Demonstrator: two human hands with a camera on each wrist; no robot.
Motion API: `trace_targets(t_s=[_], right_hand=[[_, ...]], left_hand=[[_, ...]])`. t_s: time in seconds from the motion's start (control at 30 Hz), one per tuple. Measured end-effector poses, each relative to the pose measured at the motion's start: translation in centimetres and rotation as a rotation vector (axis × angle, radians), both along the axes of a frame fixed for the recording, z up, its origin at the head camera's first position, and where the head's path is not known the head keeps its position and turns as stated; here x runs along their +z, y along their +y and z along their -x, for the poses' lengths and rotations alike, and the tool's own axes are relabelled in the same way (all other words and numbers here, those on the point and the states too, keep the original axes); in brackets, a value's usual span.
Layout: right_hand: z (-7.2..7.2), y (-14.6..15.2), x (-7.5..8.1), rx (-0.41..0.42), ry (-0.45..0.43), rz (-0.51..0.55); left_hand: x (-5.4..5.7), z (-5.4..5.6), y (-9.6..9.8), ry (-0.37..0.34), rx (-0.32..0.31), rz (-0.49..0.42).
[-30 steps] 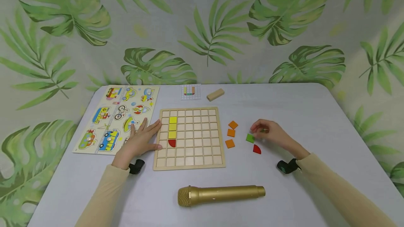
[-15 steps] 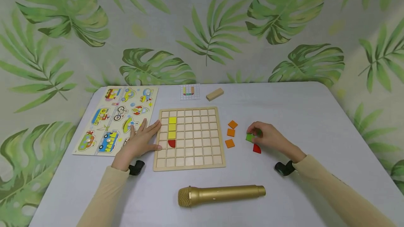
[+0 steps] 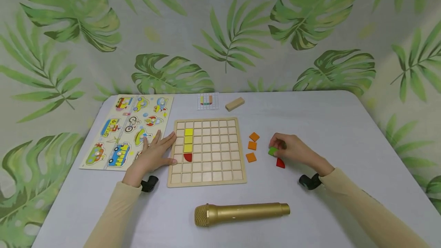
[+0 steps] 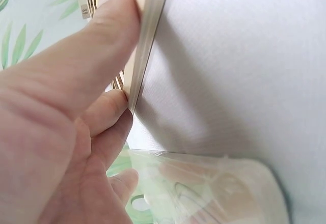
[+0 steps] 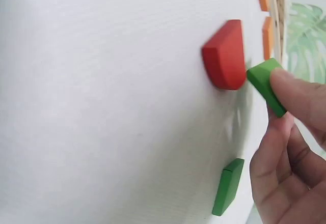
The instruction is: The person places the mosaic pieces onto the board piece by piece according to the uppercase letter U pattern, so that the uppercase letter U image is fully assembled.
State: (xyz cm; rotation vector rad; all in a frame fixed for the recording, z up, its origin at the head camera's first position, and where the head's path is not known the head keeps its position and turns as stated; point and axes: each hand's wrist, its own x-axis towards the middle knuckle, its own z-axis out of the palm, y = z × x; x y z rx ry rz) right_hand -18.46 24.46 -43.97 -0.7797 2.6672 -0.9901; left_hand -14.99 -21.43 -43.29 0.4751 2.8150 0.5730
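My right hand pinches a green square tile between thumb and fingers, tilted just above the table. Close by on the cloth lies a red quarter-circle tile; a second green tile shows below it in the right wrist view, hidden behind the hand from the head. With fingers spread, my left hand touches the left edge of the wooden grid board, its thumb on the rim. One column of the board holds several yellow tiles above a red quarter-circle.
Several orange tiles lie between the board and my right hand. A gold microphone lies in front. Behind the board are a pattern card and a wooden block; a vehicle picture puzzle lies at left.
My right hand has shifted slightly left and pinched the green tile, tipping it up off the cloth. The left hand stays at the board's edge.
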Motion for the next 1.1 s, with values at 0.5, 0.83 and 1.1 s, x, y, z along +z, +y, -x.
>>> trace_targets(t_s=[0.5,0.83,1.1], right_hand=[[1.7,-3.5,2.0,0.081,-0.204,0.172],[2.6,-8.5,2.6,0.209,-0.236,0.209],[2.7,-13.1,2.2,0.322,-0.207,0.209]], left_hand=[[0.3,-0.2,0.1,0.01,-0.009,0.005],[0.3,-0.2,0.1,0.02,-0.015,0.006],[0.5,-0.3,0.2,0.008,0.001,0.018]])
